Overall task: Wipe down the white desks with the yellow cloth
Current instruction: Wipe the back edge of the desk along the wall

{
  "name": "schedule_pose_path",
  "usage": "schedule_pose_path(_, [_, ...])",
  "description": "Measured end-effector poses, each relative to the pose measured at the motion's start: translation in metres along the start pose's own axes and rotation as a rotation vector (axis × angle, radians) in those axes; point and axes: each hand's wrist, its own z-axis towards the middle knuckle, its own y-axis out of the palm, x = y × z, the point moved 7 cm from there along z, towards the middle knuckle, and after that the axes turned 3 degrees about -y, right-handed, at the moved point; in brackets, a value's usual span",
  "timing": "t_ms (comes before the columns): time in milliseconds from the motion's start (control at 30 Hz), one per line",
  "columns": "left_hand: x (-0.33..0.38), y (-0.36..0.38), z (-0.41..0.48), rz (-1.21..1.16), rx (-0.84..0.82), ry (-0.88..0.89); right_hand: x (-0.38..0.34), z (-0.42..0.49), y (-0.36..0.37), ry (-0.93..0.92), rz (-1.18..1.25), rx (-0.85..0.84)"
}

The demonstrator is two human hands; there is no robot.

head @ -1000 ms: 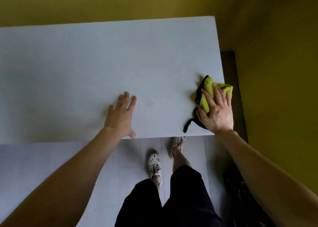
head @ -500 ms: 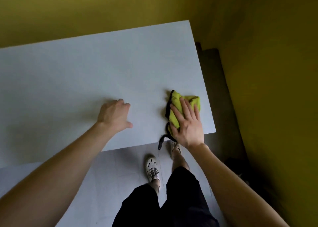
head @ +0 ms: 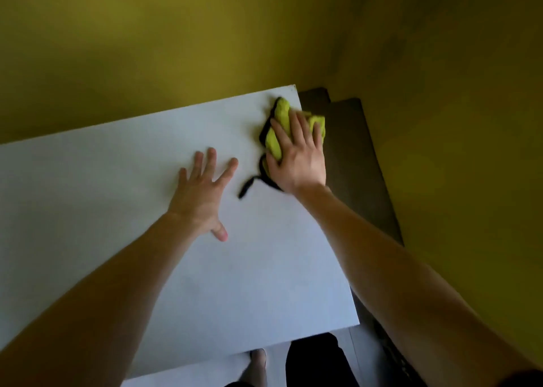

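A white desk (head: pixel 123 198) fills the lower left of the head view, its far right corner near the yellow wall. The yellow cloth (head: pixel 282 119), edged in black with a black loop trailing toward me, lies at that far right corner. My right hand (head: pixel 299 157) presses flat on the cloth, fingers spread over it, part of the cloth hanging past the desk's right edge. My left hand (head: pixel 202 192) lies flat on the bare desk just left of the cloth, fingers apart, holding nothing.
Yellow walls (head: pixel 440 122) meet in a corner behind and to the right of the desk. A dark brown strip of floor or skirting (head: pixel 358 163) runs along the desk's right edge. My dark trousers (head: pixel 317 360) and a shoe show below the near edge.
My right hand has pushed the cloth from the near right edge up to the far right corner. My left hand has slid forward and opened flat. The view has tilted forward.
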Motion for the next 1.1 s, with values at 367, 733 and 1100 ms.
schedule_pose_path(367, [0.002, 0.003, -0.001, -0.026, 0.000, 0.006, 0.001, -0.127, -0.017, -0.059, 0.084, -0.069])
schedule_pose_path(733, [-0.001, 0.007, 0.001, -0.084, -0.009, -0.008, 0.007, 0.079, 0.013, 0.097, 0.040, -0.076])
schedule_pose_path(1100, [0.000, 0.006, -0.001, -0.052, -0.014, -0.028, 0.008, -0.144, -0.006, 0.038, 0.171, -0.129])
